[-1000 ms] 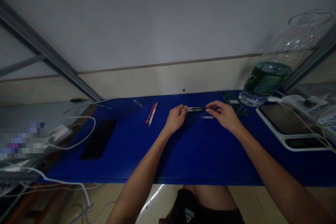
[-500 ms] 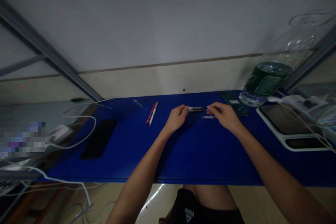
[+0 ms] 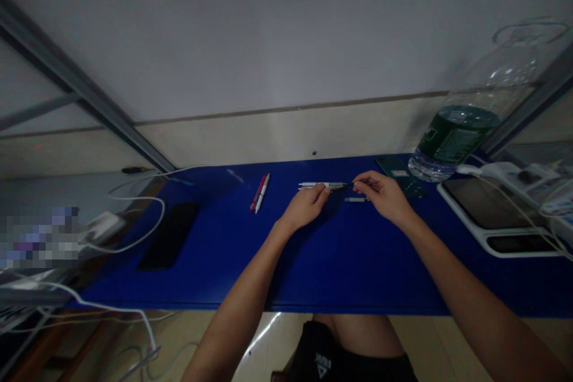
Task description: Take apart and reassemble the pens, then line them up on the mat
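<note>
My left hand [image 3: 307, 208] is closed, thumb and fingertips pinching a pale pen; two slim white-and-grey pens [image 3: 308, 184] show side by side at its fingers. Their dark ends point right, toward my right hand [image 3: 380, 194]. That hand is also closed in a pinch at a thin dark piece [image 3: 350, 184]; whether it is joined to a pen I cannot tell. Just below the right fingertips, a short grey pen part [image 3: 355, 199] lies on the blue tabletop [image 3: 349, 262], its right end hidden by the hand.
A red pen [image 3: 257, 194] and a white pen [image 3: 262, 193] lie together to the left. Farther left is a black phone [image 3: 168, 236] near white cables. On the right are a green phone [image 3: 396, 173], a large water bottle [image 3: 456, 131] and a scale [image 3: 496, 209].
My left hand has slid its grip right along the pens, so their left ends now show. The right hand stays almost where it was.
</note>
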Available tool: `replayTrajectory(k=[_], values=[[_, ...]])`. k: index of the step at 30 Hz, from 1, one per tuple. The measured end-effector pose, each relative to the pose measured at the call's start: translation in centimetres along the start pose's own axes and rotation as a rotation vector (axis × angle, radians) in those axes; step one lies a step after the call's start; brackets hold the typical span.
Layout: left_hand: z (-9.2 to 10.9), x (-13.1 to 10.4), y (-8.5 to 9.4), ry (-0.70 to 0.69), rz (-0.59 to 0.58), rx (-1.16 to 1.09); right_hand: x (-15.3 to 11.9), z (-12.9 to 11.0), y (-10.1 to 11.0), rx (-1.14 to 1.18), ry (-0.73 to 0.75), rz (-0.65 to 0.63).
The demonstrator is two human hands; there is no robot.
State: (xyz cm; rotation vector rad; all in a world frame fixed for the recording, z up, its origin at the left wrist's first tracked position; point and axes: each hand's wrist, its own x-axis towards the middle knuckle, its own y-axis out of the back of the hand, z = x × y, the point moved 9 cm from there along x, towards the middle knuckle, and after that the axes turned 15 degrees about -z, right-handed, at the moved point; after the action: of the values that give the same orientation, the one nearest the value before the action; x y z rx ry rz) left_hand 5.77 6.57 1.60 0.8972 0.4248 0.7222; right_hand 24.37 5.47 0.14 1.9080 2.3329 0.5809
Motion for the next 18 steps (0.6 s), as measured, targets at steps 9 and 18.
replayTrajectory(k=[9,18], values=[[0.3,-0.2,-0.5,0.062,-0.048,0.259,0.0,-0.3,-0.3,-0.007,-0.001,-0.046],[2.0,-0.1,-2.2,-0.02,-0.104,0.272,0.0,-0.5,-3.3,-0.126,0.01,-0.225]])
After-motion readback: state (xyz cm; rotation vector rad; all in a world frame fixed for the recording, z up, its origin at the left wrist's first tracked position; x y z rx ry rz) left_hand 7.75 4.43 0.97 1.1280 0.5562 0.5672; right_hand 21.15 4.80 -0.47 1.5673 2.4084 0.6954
